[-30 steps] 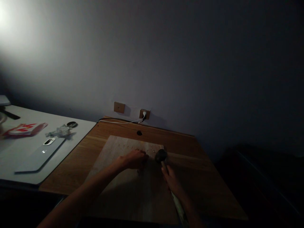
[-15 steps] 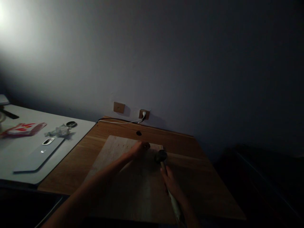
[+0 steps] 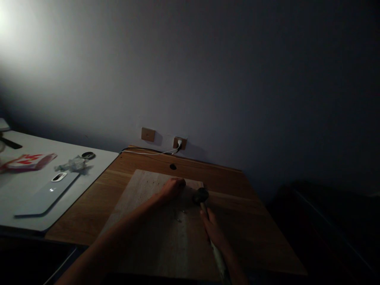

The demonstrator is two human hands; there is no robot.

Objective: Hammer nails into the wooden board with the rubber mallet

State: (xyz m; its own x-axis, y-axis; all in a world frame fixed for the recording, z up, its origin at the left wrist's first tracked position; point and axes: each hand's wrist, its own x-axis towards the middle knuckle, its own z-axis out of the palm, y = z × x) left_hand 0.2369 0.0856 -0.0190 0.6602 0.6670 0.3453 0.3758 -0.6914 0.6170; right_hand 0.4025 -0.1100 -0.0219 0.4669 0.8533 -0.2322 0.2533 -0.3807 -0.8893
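Note:
My right hand point(image 3: 214, 228) is closed round the pale handle of a hammer point(image 3: 200, 195), whose dark, round-looking head lies low over the right side of a wooden board point(image 3: 139, 194). Near the board's far edge, the fingers of my left hand point(image 3: 173, 187) are curled together; whatever they pinch is hidden in the dim light. Two small shiny pieces, nail-like point(image 3: 178, 219), lie on the board below that hand. A row of small dark marks point(image 3: 153, 182) runs along the far edge, left of my left hand.
The board rests on a brown wooden desk point(image 3: 252, 221) against the wall. On the white table point(image 3: 97, 158) at left lie a phone point(image 3: 49, 196), crumpled plastic point(image 3: 74, 163), a red-and-white packet point(image 3: 29, 161) and a dark round object point(image 3: 88, 155). Cables point(image 3: 148, 153) run to a wall socket point(image 3: 180, 143).
My left hand has shifted slightly and its fingers have curled in more. Two small shiny pieces now show on the board below it. The hammer stays nearly in place.

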